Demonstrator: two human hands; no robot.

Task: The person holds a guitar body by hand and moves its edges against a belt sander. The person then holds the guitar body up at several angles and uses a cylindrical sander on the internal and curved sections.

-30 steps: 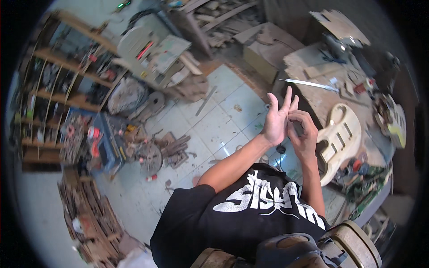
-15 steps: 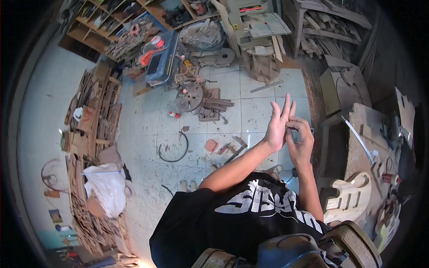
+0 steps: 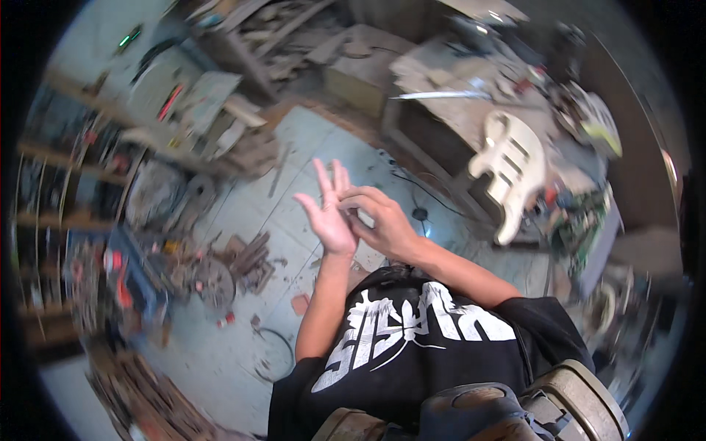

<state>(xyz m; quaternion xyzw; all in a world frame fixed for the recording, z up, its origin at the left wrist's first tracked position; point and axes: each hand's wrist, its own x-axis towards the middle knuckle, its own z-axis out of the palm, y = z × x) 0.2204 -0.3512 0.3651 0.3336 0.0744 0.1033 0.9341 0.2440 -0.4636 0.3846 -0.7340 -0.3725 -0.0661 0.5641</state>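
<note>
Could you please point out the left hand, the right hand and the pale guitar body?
Left hand (image 3: 333, 223): head view, on the open palm.
Right hand (image 3: 383, 218): head view, on its back.
Pale guitar body (image 3: 525, 170): head view, on its slotted face.

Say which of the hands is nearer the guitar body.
Right. The right hand is left of the guitar body, with a gap between. The left hand is farther left, on the right hand's far side from it.
</note>
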